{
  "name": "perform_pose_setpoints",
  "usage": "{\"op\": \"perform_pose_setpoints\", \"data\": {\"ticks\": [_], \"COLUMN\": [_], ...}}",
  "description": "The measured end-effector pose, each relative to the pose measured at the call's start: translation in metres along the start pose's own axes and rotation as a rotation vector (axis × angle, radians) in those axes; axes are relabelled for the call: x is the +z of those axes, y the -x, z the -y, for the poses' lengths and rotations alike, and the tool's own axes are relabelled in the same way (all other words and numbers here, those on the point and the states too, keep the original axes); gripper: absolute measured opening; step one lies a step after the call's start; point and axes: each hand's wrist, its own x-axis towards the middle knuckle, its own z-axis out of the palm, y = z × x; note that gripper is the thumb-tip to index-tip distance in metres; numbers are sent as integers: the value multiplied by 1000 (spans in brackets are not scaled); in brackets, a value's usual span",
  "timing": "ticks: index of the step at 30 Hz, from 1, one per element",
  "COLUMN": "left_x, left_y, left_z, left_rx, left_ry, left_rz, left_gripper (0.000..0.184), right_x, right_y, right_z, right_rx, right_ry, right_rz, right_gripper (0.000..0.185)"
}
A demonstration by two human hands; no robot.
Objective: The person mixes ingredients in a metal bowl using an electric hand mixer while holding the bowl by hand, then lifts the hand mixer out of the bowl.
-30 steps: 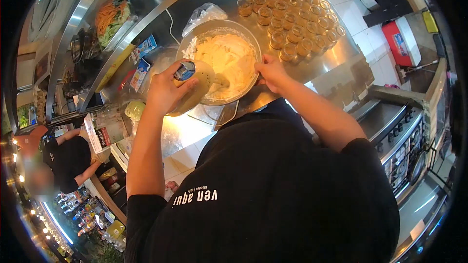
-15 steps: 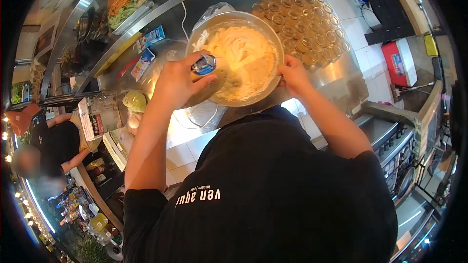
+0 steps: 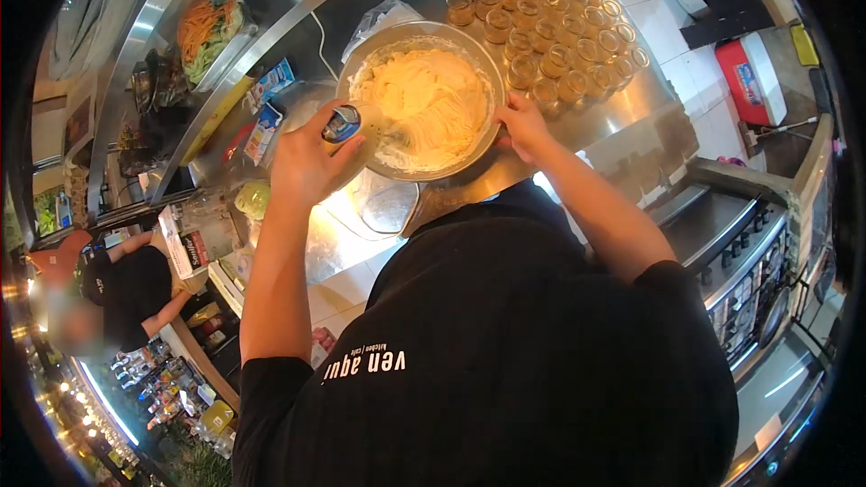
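A large metal bowl (image 3: 496, 81) holds a thick, pale yellow creamy mixture (image 3: 433, 95) with ridged swirls. My left hand (image 3: 302, 167) is closed around what looks like a hand mixer (image 3: 364, 138), pale-bodied with a dark blue end, at the bowl's left side. Its lower end reaches toward the mixture, where the beaters are blurred and partly hidden. On the opposite side, my right hand (image 3: 525, 129) pinches the bowl's rim between thumb and fingers. The bowl appears slightly tilted.
Several rows of glass jars (image 3: 550, 59) stand right of the bowl on the steel counter. A clear plastic bag (image 3: 383, 22) and blue-white packets (image 3: 266, 131) lie nearby. Cut vegetables (image 3: 207, 32) fill a tray at upper left. Another person (image 3: 135, 289) holds a box at left.
The bowl, mixer and both hands sit slightly farther left and higher in view. The mixture's surface has new swirl marks. The other person and surroundings have also shifted as the view turned.
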Motion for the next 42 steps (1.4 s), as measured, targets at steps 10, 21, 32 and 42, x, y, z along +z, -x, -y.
{"op": "perform_pose_setpoints", "data": {"ticks": [10,21,32,42], "left_x": [30,42,64,58], "left_y": [-45,-11,-1,-5], "left_z": [-13,-63,-102,-113], "left_rx": [15,-347,-664,-670], "left_ry": [-123,-89,-106,-115], "left_rz": [-218,-183,-270,-237], "left_gripper": [60,58,65,62], "right_x": [6,4,-22,-22], "right_y": [45,-4,3,-29], "right_z": [19,78,66,69], "right_rx": [99,-185,230,163], "right_ry": [207,422,575,614], "right_rz": [180,246,806,692], "right_gripper": [22,30,30,36]}}
